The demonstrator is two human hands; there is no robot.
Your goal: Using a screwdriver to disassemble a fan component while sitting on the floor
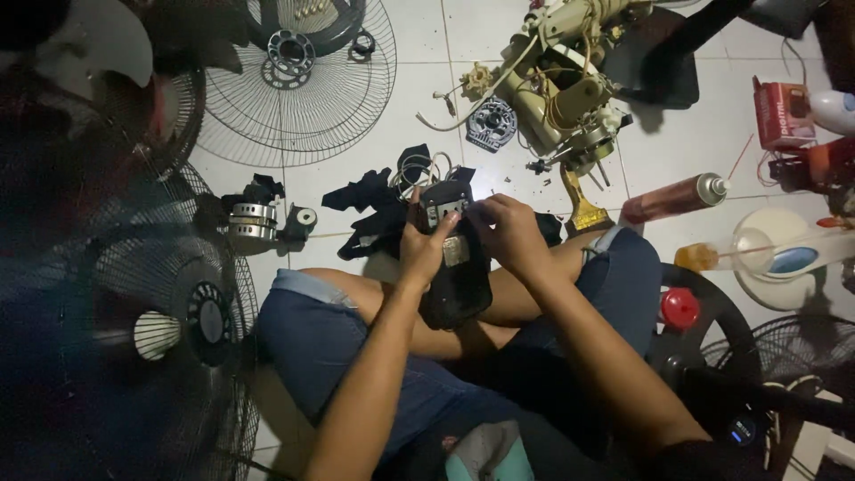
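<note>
I sit cross-legged on a white tiled floor with a black fan housing part (459, 285) resting over my legs. My left hand (423, 249) grips its left side, thumb laid across the metal piece near its top. My right hand (509, 233) pinches at the upper end of the part, fingers closed on a small bit there that I cannot make out. Both hands touch the same black part.
A fan guard (303, 107) lies at the back left and a standing fan (178, 330) fills the left. A dismantled beige fan motor (570, 85), a small motor (254, 223), black scraps (370, 209), a red spray can (677, 198), a red box (782, 111) and a red knob (680, 308) lie around.
</note>
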